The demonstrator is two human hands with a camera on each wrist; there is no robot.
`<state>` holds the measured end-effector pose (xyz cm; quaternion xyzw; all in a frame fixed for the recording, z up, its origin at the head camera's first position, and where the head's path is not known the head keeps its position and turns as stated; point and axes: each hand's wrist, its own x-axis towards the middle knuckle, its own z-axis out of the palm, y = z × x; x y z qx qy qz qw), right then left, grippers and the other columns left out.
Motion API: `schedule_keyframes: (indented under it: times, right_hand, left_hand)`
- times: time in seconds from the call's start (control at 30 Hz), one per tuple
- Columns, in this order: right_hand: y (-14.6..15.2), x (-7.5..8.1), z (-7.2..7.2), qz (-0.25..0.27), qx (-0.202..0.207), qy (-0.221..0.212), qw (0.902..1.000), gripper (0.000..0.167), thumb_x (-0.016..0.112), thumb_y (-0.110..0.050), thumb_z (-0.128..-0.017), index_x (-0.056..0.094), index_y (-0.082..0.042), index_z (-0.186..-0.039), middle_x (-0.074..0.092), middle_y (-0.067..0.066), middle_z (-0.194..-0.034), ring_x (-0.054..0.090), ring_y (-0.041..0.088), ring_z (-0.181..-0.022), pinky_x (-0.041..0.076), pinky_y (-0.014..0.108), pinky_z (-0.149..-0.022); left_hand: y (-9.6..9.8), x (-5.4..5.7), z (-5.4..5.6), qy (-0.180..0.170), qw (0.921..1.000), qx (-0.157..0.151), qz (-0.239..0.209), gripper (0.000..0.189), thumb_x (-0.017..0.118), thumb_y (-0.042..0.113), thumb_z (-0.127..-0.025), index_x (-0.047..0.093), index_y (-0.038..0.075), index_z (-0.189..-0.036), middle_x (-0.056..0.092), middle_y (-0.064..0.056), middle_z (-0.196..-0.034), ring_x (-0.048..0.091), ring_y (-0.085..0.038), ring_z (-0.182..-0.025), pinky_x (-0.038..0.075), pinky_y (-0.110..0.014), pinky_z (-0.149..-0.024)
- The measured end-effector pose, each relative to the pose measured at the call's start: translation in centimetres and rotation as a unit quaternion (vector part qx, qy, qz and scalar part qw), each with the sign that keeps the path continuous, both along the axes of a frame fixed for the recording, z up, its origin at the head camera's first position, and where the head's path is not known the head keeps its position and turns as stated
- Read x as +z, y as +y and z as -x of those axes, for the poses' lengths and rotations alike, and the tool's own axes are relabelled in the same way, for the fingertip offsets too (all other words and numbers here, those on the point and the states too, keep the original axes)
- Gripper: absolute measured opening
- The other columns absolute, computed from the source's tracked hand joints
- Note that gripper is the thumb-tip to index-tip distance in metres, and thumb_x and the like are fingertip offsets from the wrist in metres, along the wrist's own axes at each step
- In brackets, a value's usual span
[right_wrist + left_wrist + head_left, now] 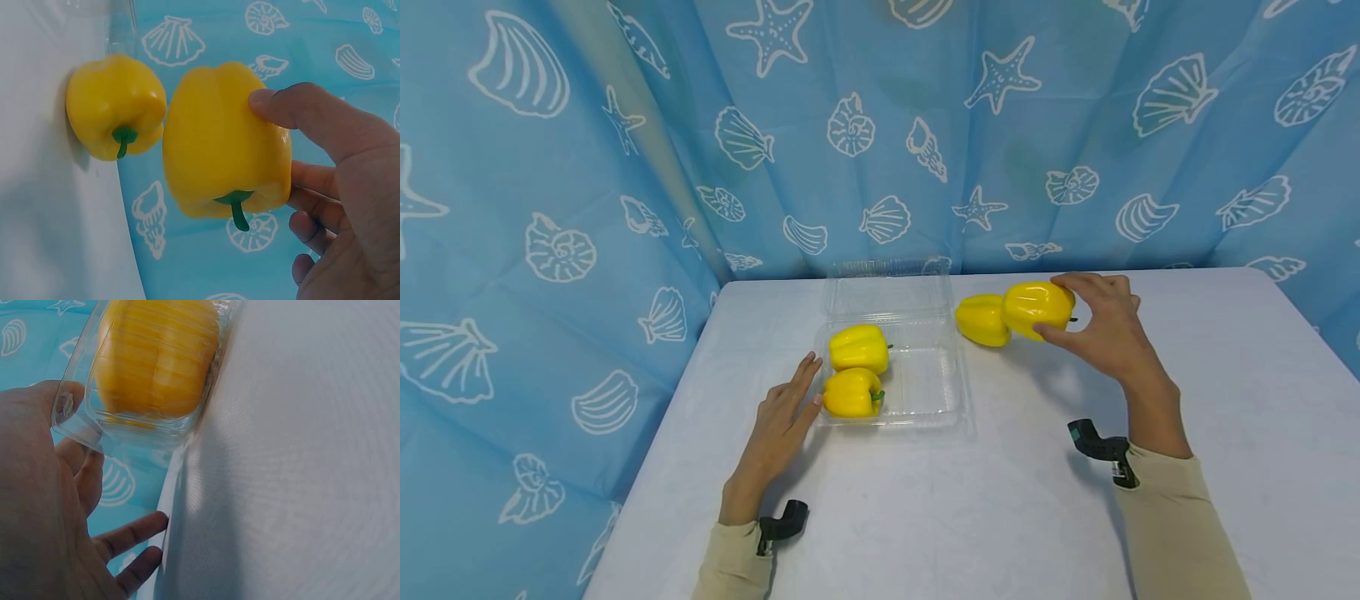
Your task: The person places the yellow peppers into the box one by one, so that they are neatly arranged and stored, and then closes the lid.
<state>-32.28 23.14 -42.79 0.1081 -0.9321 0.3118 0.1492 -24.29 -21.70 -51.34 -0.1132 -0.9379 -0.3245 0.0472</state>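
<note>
My right hand (1108, 325) holds a yellow bell pepper (1037, 308) between thumb and fingers, raised off the table. In the right wrist view this pepper (225, 144) has its green stem pointing down. Another yellow pepper (982, 321) lies on the cloth just left of it. Two more peppers, one farther back (859, 348) and one nearer (852, 393), sit in the left half of a clear plastic clamshell box (925, 414). My left hand (781, 423) rests against the box's left edge, fingers extended; the left wrist view shows a digit at its rim (72, 419).
The box's clear lid (887, 296) is folded back toward the rear edge of the table. White cloth (910, 517) covers the table. A blue shell-patterned curtain (880, 133) hangs behind and along the left side. Each wrist bears a black camera mount (1101, 443).
</note>
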Motion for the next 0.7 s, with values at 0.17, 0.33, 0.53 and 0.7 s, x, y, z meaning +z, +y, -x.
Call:
schedule_keyframes:
  times: [0.17, 0.33, 0.53, 0.7]
  right_hand:
    - [-0.4, 0.1, -0.1, 0.006, 0.008, 0.006, 0.9999, 0.066, 0.086, -0.025, -0.078, 0.058, -0.003, -0.134, 0.051, 0.021, -0.140, 0.031, 0.041, -0.122, 0.021, 0.064, -0.093]
    - [-0.7, 0.2, -0.2, 0.012, 0.015, 0.019, 0.9996, 0.064, 0.087, -0.021, -0.077, 0.059, -0.003, -0.133, 0.053, 0.021, -0.139, 0.032, 0.040, -0.121, 0.021, 0.063, -0.094]
    - [-1.1, 0.2, -0.2, 0.012, 0.020, 0.027, 0.9994, 0.064, 0.087, -0.020, -0.077, 0.060, -0.003, -0.132, 0.054, 0.020, -0.138, 0.033, 0.040, -0.120, 0.022, 0.062, -0.093]
    - [-1.4, 0.1, -0.2, 0.011, 0.022, 0.026, 0.9994, 0.065, 0.087, -0.020, -0.077, 0.059, -0.003, -0.133, 0.053, 0.020, -0.138, 0.032, 0.040, -0.121, 0.021, 0.065, -0.095]
  left_hand:
    - [0.0, 0.0, 0.0, 0.004, 1.0000, 0.000, -0.001, 0.056, 0.036, 0.047, -0.107, 0.022, 0.034, -0.160, 0.016, 0.013, -0.165, 0.037, -0.040, -0.134, 0.024, -0.063, -0.105]
    - [0.0, 0.0, 0.0, 0.003, 1.0000, 0.001, 0.000, 0.057, 0.035, 0.049, -0.107, 0.021, 0.034, -0.161, 0.015, 0.013, -0.165, 0.036, -0.040, -0.134, 0.024, -0.062, -0.105]
    - [0.1, 0.0, 0.0, -0.003, 1.0000, 0.004, 0.003, 0.057, 0.035, 0.050, -0.107, 0.020, 0.035, -0.161, 0.013, 0.015, -0.165, 0.035, -0.040, -0.135, 0.024, -0.062, -0.106]
    - [0.1, 0.0, 0.0, -0.003, 1.0000, 0.005, 0.001, 0.057, 0.036, 0.048, -0.107, 0.022, 0.034, -0.160, 0.015, 0.014, -0.165, 0.036, -0.041, -0.134, 0.024, -0.063, -0.106]
